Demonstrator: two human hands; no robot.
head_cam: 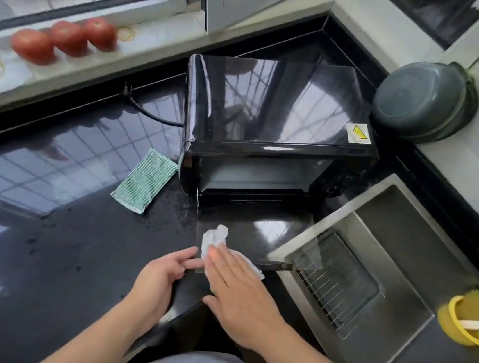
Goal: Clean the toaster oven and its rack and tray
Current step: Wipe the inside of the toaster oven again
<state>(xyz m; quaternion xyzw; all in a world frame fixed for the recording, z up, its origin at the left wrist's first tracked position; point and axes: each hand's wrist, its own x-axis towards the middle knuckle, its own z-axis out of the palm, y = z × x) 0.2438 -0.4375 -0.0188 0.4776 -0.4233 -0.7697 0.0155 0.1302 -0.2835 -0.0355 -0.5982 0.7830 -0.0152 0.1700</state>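
The black toaster oven [275,131] stands on the glossy black desk [57,233] with its glass door [255,238] folded down flat toward the person. Every place below is given from that oven. On the near left corner of the door, the right hand [236,290] lies flat with straight fingers, pressing a crumpled white paper towel [215,240] onto the glass. The left hand [163,275] sits just left of it, fingers loosely extended and tips touching the door's near left edge, gripping nothing. To the oven's left, beside its front corner, a green striped sponge cloth [144,181] lies on the wet desk. To the oven's right and nearer the person is the steel sink [406,243]; in it rest the wire rack [323,296] and the tray [350,275], the door's right corner overhanging them. Behind and left of the oven, three tomatoes [65,39] line the windowsill [166,34]. A grey basin [422,102] leans at the oven's far right, and a yellow cup [469,321] sits at the sink's far side
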